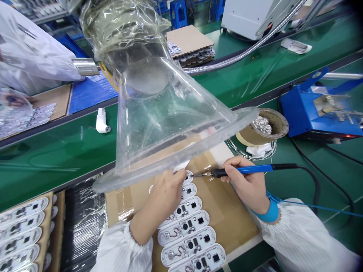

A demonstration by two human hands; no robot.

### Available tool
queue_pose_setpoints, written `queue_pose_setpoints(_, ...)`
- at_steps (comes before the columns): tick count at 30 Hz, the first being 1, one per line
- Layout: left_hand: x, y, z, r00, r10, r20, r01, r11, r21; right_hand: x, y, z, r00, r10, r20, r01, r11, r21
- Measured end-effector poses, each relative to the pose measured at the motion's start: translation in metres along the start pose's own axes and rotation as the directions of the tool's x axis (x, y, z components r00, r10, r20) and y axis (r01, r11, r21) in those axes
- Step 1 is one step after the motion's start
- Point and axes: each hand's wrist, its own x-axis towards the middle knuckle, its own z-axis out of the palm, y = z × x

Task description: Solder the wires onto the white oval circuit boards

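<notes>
My right hand (246,181) is closed around a soldering iron (259,168) with a blue handle, wearing a blue wrist strap (268,211). The iron's tip points left and meets the farthest visible circuit board (188,176), which sits in a white oval housing. Beside that tip, my left hand (166,192) has its fingers pinched together; what they grip is hidden. Below it runs a row of similar white housings (184,227) with circuit boards, overlapping on a taped cardboard sheet (227,211).
A clear fume hood (170,113) hangs low over the hands. On the right are a tip-cleaner pot (273,122) and a blue soldering stand (306,109). More boards (22,226) lie on cardboard at left. Across the green conveyor (51,151), a person in white (34,49) sits.
</notes>
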Motion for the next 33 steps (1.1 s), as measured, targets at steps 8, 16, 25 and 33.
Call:
queue_pose_setpoints(8,0.001,0.001,0.001,1.0,0.013,-0.006,-0.013,1.0,-0.006,0.0,0.0,-0.002,1.0,-0.014,0.007,0.015,0.999,-0.039)
queue_pose_setpoints(16,0.001,0.001,0.002,0.999,0.041,-0.009,-0.041,0.999,0.029,0.0,0.004,-0.003,0.999,-0.009,-0.031,0.009,1.0,-0.002)
queue_pose_setpoints(25,0.004,0.001,-0.001,0.995,0.08,-0.056,-0.08,0.997,-0.007,0.001,0.012,-0.003,0.99,-0.006,-0.143,0.01,0.999,0.031)
queue_pose_setpoints(33,-0.002,0.001,0.003,0.997,-0.069,-0.02,0.066,0.989,-0.131,0.005,0.022,-0.007,0.944,-0.066,-0.324,0.089,0.994,0.058)
